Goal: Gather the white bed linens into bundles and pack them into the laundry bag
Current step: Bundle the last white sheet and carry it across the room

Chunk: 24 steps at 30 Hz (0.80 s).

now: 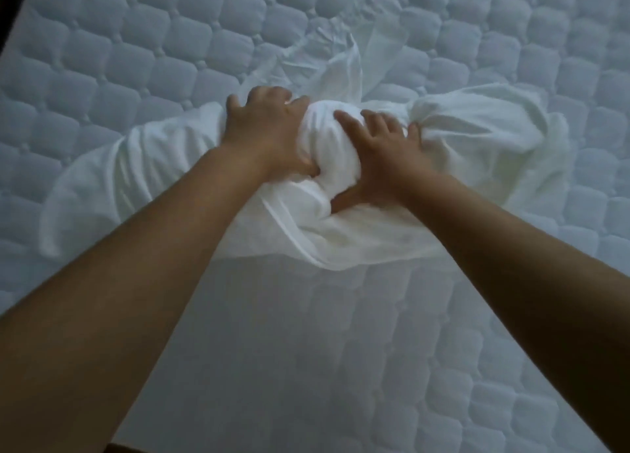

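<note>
Left hand (262,127): clasps the left side of the ball, with fingers curled over its far top and the thumb tucked under its near side.
Right hand (378,156): clasps the right side of the ball, with fingers spread across its top and onto the cloth beyond, and the thumb hooked under its near edge.
Ball (325,139): a tight round wad of white cloth, squeezed between the two hands and touching both.
Linen (136,180): white and crumpled, lying on the mattress. One loose mass trails out left of the left hand and another puffs up right of the right hand. A thin creased flap runs away beyond the hands, and a flat fold lies under the wrists.
Mattress (306,350): pale and quilted, beneath both bare forearms and all round the linen.
</note>
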Each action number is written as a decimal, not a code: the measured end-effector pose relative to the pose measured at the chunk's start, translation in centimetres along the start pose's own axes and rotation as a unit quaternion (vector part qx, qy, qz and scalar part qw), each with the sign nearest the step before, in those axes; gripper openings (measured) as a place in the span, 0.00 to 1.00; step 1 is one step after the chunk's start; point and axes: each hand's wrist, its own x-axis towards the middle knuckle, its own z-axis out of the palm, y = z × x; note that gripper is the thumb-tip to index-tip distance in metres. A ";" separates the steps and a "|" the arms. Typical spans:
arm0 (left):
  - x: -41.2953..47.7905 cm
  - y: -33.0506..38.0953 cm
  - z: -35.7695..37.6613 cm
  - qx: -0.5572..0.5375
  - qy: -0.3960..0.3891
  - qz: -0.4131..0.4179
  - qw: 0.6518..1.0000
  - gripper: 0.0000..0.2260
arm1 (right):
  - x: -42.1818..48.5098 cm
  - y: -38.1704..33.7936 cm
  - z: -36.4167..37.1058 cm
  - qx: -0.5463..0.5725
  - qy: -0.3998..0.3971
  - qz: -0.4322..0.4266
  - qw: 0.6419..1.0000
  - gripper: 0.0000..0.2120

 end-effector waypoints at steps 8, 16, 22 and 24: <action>-0.6 -0.9 6.9 -0.043 0.079 0.040 0.995 0.54 | 5.9 1.2 -1.7 0.082 0.058 0.022 0.995 0.60; 5.1 -5.0 6.8 -0.181 0.006 0.081 0.980 0.48 | 3.4 -4.7 -0.6 -0.116 0.013 -0.084 0.990 0.57; 5.4 -5.8 6.0 -0.225 0.002 0.100 0.969 0.44 | 2.4 -6.0 1.9 -0.297 0.026 -0.078 0.951 0.48; 5.3 -5.5 5.7 -0.208 -0.015 0.099 0.973 0.38 | 2.3 -5.6 3.4 -0.310 0.079 -0.085 0.944 0.25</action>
